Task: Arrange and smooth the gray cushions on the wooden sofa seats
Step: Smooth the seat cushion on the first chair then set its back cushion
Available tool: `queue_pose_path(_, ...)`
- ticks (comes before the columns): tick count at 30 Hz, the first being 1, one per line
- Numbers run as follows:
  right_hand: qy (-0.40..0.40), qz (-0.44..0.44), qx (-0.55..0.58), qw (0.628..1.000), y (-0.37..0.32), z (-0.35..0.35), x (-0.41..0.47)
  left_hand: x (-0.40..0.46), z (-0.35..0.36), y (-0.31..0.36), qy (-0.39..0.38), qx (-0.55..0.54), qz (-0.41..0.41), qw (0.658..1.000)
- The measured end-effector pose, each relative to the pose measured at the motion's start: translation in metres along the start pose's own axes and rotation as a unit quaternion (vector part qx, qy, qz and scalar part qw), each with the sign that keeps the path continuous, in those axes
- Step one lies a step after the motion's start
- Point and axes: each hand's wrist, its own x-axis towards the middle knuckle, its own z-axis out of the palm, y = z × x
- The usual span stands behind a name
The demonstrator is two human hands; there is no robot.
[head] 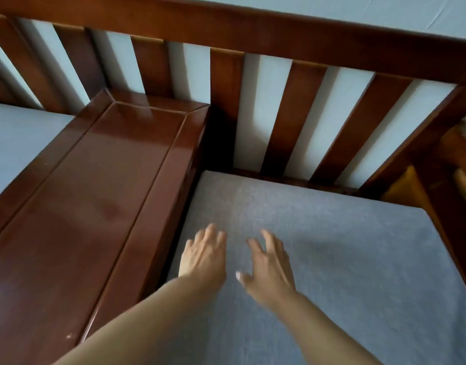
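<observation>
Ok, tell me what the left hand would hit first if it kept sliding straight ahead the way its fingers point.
The left hand points up the gray fabric seat cushion toward the slatted brown wooden backrest. The cushion ahead looks free, so it would likely reach the cushion's back edge, then the slats; depth is hard to judge.

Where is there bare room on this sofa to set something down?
The wooden divider top between the seats is bare. The gray cushion is bare right of the right hand to the armrest. Crowded: the cushion's left part, under the left hand.
</observation>
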Motion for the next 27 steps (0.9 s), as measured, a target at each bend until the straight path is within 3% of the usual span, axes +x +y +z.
queue_pose_path(3,0.179,-0.025,0.081,0.980,-0.007,-0.032,0.088,0.069,-0.020,-0.007,0.124,-0.070,0.000,0.990)
queue_pose_path(5,0.344,-0.067,0.141,0.926,-0.007,-0.049,0.137,0.112,-0.019,-0.010,0.225,-0.130,0.028,0.965)
queue_pose_path(6,0.389,-0.073,0.151,0.906,0.000,-0.045,0.151,0.125,-0.008,-0.013,0.243,-0.147,0.031,0.958)
queue_pose_path(7,0.395,-0.067,0.129,0.907,0.011,-0.031,0.158,0.133,0.010,-0.017,0.239,-0.153,0.019,0.959)
queue_pose_path(8,0.340,-0.058,0.087,0.935,0.022,-0.008,0.156,0.137,0.034,-0.021,0.215,-0.139,-0.004,0.967)
queue_pose_path(10,0.127,-0.036,-0.032,0.991,0.047,0.046,0.135,0.130,0.077,-0.028,0.104,-0.043,-0.090,0.990)
queue_pose_path(11,0.052,-0.021,-0.048,0.997,0.061,0.059,0.133,0.133,0.088,-0.029,0.075,-0.021,-0.117,0.990)
queue_pose_path(12,0.040,-0.023,-0.030,0.998,0.072,0.061,0.135,0.138,0.087,-0.023,0.078,-0.035,-0.117,0.989)
queue_pose_path(13,0.064,-0.031,-0.003,0.997,0.077,0.048,0.137,0.142,0.076,-0.012,0.106,-0.061,-0.099,0.988)
queue_pose_path(14,0.140,-0.032,0.022,0.989,0.085,0.022,0.138,0.148,0.061,0.005,0.170,-0.096,-0.070,0.978)
queue_pose_path(16,0.348,-0.025,0.052,0.936,0.111,-0.011,0.138,0.161,0.051,0.035,0.292,-0.144,-0.035,0.945)
queue_pose_path(17,0.365,-0.018,0.046,0.930,0.128,-0.013,0.132,0.163,0.056,0.051,0.295,-0.149,-0.022,0.943)
queue_pose_path(18,0.308,-0.018,0.021,0.951,0.145,0.001,0.121,0.160,0.070,0.064,0.245,-0.118,-0.007,0.962)
queue_pose_path(19,0.193,-0.030,0.000,0.981,0.156,0.019,0.108,0.155,0.088,0.072,0.164,-0.067,-0.004,0.984)
queue_pose_path(20,0.135,-0.039,-0.033,0.990,0.169,0.028,0.105,0.160,0.102,0.078,0.100,-0.014,-0.007,0.995)
queue_pose_path(21,0.078,-0.027,-0.026,0.996,0.183,0.023,0.110,0.170,0.102,0.086,0.076,0.000,-0.012,0.997)
queue_pose_path(22,0.075,-0.016,0.003,0.997,0.189,0.007,0.116,0.176,0.093,0.096,0.087,-0.010,-0.013,0.996)
queue_pose_path(24,0.227,-0.005,0.054,0.972,0.207,-0.044,0.121,0.187,0.065,0.128,0.177,-0.065,0.002,0.982)
queue_pose_path(25,0.336,0.002,0.073,0.939,0.220,-0.056,0.118,0.185,0.061,0.144,0.227,-0.089,0.010,0.970)
queue_pose_path(26,0.398,0.011,0.074,0.915,0.234,-0.058,0.112,0.181,0.064,0.157,0.248,-0.118,0.020,0.961)
queue_pose_path(27,0.378,0.025,0.034,0.925,0.251,-0.046,0.100,0.172,0.079,0.169,0.218,-0.109,0.028,0.969)
